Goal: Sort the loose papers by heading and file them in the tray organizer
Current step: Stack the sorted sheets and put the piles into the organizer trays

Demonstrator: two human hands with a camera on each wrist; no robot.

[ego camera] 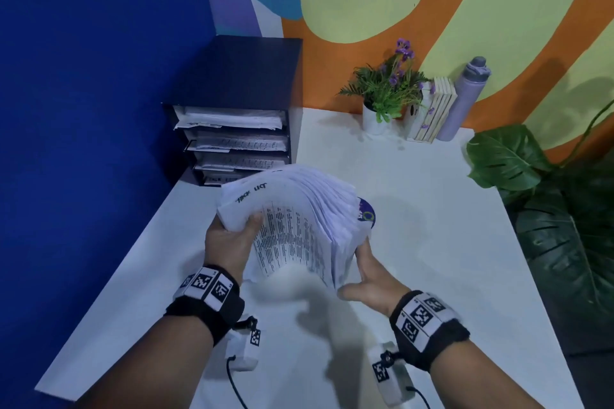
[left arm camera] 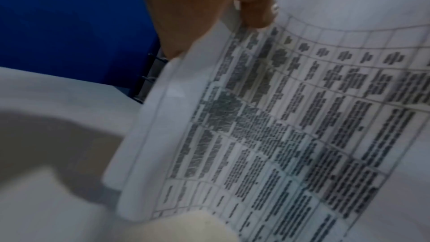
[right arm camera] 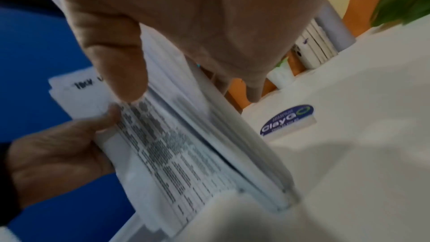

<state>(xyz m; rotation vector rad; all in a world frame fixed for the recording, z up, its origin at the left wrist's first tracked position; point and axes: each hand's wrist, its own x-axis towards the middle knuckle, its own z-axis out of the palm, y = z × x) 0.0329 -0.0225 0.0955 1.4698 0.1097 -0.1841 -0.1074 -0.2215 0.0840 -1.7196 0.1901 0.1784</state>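
White paper stack: a thick fanned stack of white printed sheets [ego camera: 299, 219] is held in the air over the white table top [ego camera: 415, 209], between both hands, not resting on it.
Top sheet: a printed table of small text with a handwritten heading that seems to read "Task List"; the letters are blurred, so I am not sure.
Left hand: the left hand [ego camera: 229, 239] holds the near left corner of the stack, the thumb [left arm camera: 253, 6] curled on top of the sheet and pressing it; the other fingers are under the paper and hidden.
Right hand: the right hand [ego camera: 368, 279] holds the right edge, the thumb [right arm camera: 118, 65] bent on the top sheets and the fingers under the stack, so the edges fan out.
Tray organizer: the dark blue tray organizer with four shelves [ego camera: 232, 129] stands at the far left of the table against the blue wall, apart from the stack; its shelves already hold papers.
Step in hand: I judge it is leafing through the stack to read the headings.
How to do it well: keep the left thumb firm as an anchor, let the right thumb release one sheet at a time, and read each heading before pulling a sheet.
Risk: the stack is thick and bent; a loose grip may let the sheets slide apart.
Also on the table: a round blue sticker with a logo [right arm camera: 287, 120] lies just beyond the stack.
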